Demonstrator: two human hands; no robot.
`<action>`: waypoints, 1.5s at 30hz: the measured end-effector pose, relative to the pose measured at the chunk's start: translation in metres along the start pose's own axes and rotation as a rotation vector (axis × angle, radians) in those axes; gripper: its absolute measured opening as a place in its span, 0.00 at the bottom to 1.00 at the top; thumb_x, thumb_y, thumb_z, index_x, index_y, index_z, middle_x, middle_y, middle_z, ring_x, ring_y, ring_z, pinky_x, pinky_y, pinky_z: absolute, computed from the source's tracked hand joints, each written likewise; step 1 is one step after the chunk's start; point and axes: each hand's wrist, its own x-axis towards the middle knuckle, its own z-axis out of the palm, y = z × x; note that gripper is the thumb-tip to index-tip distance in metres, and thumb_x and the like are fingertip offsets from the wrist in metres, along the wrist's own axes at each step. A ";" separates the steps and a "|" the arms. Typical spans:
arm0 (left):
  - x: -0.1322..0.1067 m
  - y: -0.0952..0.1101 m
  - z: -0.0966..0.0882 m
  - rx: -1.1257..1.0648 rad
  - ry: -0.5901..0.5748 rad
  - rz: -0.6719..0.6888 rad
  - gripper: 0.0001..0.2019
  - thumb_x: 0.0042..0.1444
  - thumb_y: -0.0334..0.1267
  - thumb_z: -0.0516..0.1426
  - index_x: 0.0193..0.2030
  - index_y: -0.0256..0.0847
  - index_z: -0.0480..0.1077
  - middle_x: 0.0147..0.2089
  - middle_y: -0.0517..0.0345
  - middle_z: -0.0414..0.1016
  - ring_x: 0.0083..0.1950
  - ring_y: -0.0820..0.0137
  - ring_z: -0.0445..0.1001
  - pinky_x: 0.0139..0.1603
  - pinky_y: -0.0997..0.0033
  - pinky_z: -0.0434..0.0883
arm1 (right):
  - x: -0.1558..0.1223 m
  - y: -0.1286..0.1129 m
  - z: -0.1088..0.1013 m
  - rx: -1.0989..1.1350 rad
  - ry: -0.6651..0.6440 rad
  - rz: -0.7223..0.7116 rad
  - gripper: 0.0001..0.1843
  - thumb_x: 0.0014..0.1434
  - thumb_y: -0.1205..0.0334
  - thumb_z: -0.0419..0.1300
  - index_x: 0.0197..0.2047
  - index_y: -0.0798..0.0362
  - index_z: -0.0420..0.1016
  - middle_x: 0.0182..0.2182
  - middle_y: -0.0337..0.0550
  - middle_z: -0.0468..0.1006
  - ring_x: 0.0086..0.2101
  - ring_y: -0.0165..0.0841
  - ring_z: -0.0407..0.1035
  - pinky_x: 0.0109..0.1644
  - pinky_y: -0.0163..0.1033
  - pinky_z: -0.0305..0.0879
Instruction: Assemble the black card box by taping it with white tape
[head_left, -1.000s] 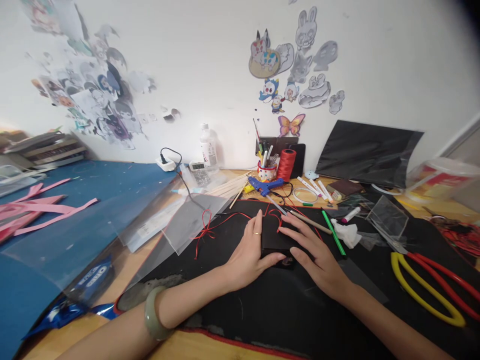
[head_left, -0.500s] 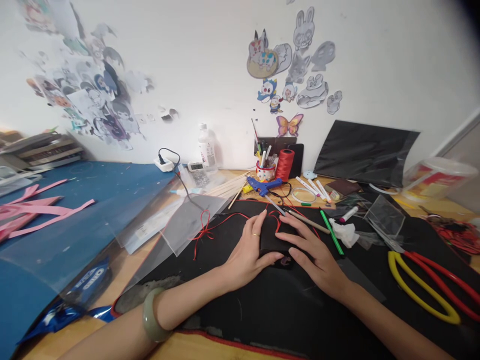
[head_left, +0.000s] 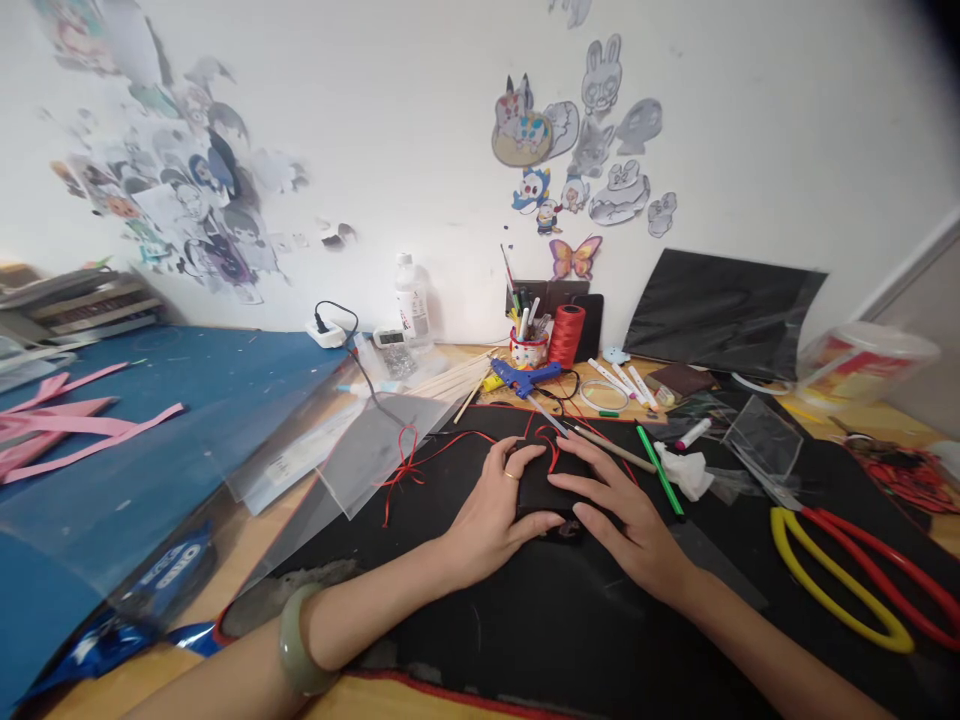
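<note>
A small black box (head_left: pixel 538 488) sits on the black mat (head_left: pixel 517 620) between my hands. My left hand (head_left: pixel 486 515) holds its left side, with the fingers bent over the top and the thumb along the near edge. From the right, my right hand (head_left: pixel 634 515) rests its fingers on the top and right side, thumb at the near corner. A loop of red cord (head_left: pixel 555 458) lies at the box's far side. More red cord (head_left: pixel 406 462) is bunched on the mat to the left. The box's right side is hidden under my fingers.
A blue glue gun (head_left: pixel 525 377) lies just beyond the box, near a red thread spool (head_left: pixel 568 336). Right of my hands are a green stick (head_left: pixel 660 470), crumpled tissue (head_left: pixel 688 470) and large scissors (head_left: pixel 840 580). Clear plastic sheets (head_left: pixel 382 450) lie left.
My left fingers have bent further over the box's top. My right hand has stayed nearly in place. The whole view has shifted slightly.
</note>
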 end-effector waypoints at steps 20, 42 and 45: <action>-0.001 0.003 0.000 -0.025 -0.011 -0.037 0.25 0.57 0.42 0.54 0.59 0.46 0.48 0.62 0.47 0.42 0.65 0.60 0.48 0.64 0.52 0.51 | -0.007 0.000 0.007 0.112 0.070 0.134 0.33 0.60 0.56 0.51 0.65 0.45 0.41 0.66 0.41 0.40 0.64 0.37 0.37 0.65 0.48 0.39; -0.001 0.000 0.003 -0.024 0.004 -0.050 0.24 0.57 0.41 0.53 0.58 0.47 0.49 0.62 0.47 0.42 0.65 0.59 0.47 0.63 0.51 0.51 | -0.020 -0.009 0.021 0.026 -0.121 0.384 0.45 0.59 0.45 0.47 0.66 0.54 0.21 0.66 0.53 0.29 0.64 0.40 0.27 0.64 0.55 0.37; -0.002 0.000 0.003 -0.014 0.004 -0.055 0.24 0.57 0.40 0.53 0.58 0.48 0.49 0.62 0.48 0.42 0.66 0.58 0.46 0.63 0.51 0.51 | -0.019 -0.010 0.020 0.009 -0.119 0.373 0.45 0.59 0.45 0.47 0.66 0.53 0.20 0.66 0.54 0.29 0.64 0.41 0.27 0.64 0.56 0.38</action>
